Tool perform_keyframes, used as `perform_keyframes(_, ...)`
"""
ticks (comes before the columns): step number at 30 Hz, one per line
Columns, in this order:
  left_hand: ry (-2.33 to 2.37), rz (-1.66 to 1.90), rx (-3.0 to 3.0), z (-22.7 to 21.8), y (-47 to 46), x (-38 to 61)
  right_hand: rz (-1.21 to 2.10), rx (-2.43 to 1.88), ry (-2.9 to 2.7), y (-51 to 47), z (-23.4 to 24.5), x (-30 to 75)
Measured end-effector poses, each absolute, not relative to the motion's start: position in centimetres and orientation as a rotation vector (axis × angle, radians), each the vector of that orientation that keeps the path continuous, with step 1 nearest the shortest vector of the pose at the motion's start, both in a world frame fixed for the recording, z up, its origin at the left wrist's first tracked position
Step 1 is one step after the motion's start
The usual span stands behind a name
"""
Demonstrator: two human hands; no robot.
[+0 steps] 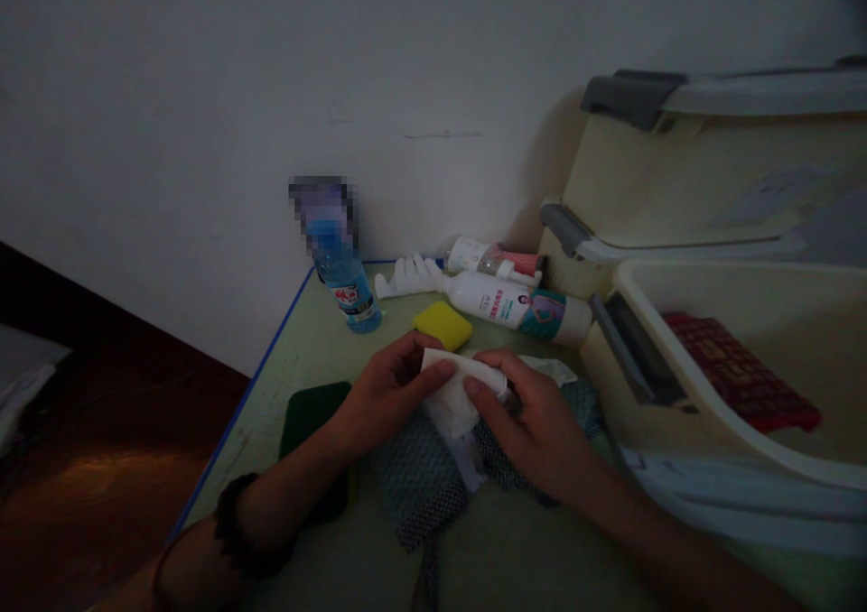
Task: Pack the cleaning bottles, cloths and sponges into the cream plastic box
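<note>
Pinching a thin white item (457, 400), the left hand (393, 391) and right hand (542, 413) seem to be straightening it, patterned cloth (420, 477) beneath them, the next move probably needing an even grip

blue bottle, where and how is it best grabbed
The blue bottle is probably best gripped around mid-body by the left hand, coming from its left: it stands upright, while the white glove and yellow sponge lie to its right.

White cloth (472, 370), blue-grey patterned fabric (414, 469), yellow sponge (442, 325)
</note>
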State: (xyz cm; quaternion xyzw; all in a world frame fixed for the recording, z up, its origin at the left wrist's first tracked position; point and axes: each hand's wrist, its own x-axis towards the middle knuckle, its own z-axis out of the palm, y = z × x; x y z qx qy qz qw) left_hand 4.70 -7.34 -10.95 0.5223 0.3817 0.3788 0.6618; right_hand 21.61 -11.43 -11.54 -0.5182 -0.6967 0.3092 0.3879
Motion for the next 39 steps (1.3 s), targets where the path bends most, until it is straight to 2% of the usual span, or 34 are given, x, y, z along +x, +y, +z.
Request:
perform_keyframes(4,0.872,0.814,1.222,-11.1,-7.4,4.6,0.841,-1.330,-1.796,-11.4,-11.6,21.6)
perform_keyframes(18,1.096,0.486,1.762,-11.2,-7.5,4.3,0.698,-1.529,-2.132,-11.3,-12.0,21.7)
perform_keyframes(39,1.026,0.534,1.717,-11.7,-7.5,4.2,0.397,-1.336,-2.190,-11.2,-13.0,21.8)
